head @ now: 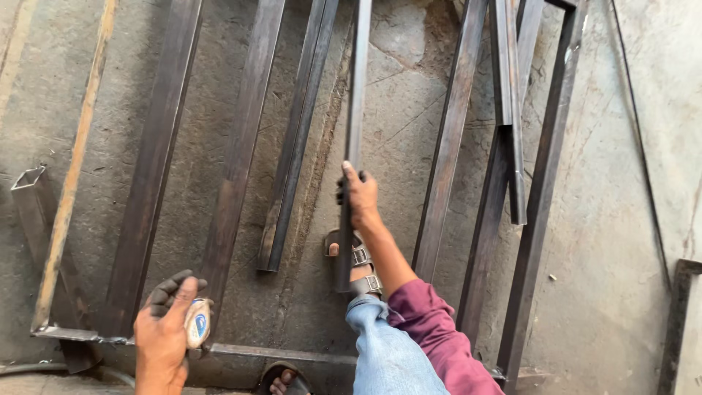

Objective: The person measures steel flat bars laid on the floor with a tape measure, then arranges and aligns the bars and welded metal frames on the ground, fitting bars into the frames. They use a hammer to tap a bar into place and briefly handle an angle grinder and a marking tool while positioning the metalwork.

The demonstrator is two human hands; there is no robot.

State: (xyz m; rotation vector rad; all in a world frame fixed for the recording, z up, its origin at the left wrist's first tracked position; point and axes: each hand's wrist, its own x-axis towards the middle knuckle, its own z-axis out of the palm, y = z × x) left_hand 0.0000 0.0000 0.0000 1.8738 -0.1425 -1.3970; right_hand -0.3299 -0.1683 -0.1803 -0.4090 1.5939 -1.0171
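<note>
The right hand was closed around a long, dark square steel tube, gripping it near its lower end with the thumb laid along its face, while the tube ran up and away from the hand over the concrete floor. The left hand, off to the lower left, was curled around a small white tape measure, just above a flat steel bar. The tube looked rigid and fairly heavy, probably gritty rather than slick, so a full-fist hold nearer its middle would likely balance it better than that end grip.
</note>
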